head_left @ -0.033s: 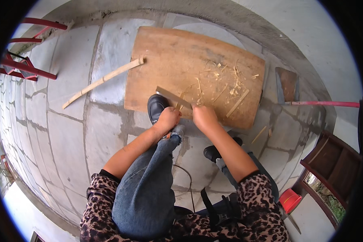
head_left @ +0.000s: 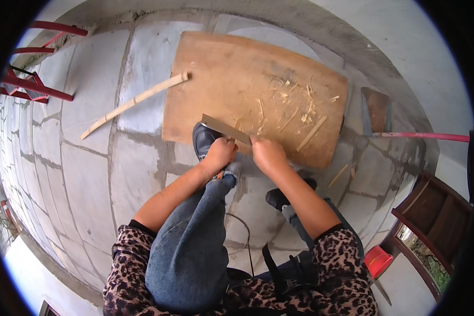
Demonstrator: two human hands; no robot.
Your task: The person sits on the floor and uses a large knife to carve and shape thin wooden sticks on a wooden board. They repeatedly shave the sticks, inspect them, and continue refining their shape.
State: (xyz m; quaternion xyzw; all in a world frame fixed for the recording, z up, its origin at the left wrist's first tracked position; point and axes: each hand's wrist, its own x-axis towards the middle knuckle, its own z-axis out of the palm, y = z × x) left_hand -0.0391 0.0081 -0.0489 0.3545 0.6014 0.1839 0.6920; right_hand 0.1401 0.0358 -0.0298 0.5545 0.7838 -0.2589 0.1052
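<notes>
Slantwise, one knife blade [head_left: 225, 129] reaches from the right hand [head_left: 268, 154] up and to the left, its long axis running over the near edge of the wooden board [head_left: 210, 58] and its far end beside the toe of the left shoe [head_left: 203, 138]. The right hand is clenched at the blade's near end; the handle is hidden inside the fist. Just beside it, the left hand [head_left: 220, 152] is closed and seems to pinch one thin strip [head_left: 238, 124], which points away from the person, leaning slightly right, and crosses the blade. The strip's lower part is covered by the blade and fingers, so its full length is hard to judge.

On the board lie one flat bamboo slat [head_left: 311, 134], slanting up to the right, and a scatter of pale shavings [head_left: 306, 117] too tangled to count. One bamboo pole [head_left: 134, 102] rests its upper right end on the board's left edge, the other end on the paved floor [head_left: 84, 195]. Two small offcuts [head_left: 338, 175] lie on the floor right of the board.

A second shoe [head_left: 277, 199] sits near the right forearm, which partly hides a dark shape behind it. Red metal bars [head_left: 37, 87] at upper left and a dark wooden chair [head_left: 432, 226] at right are cut off by the lens rim.
</notes>
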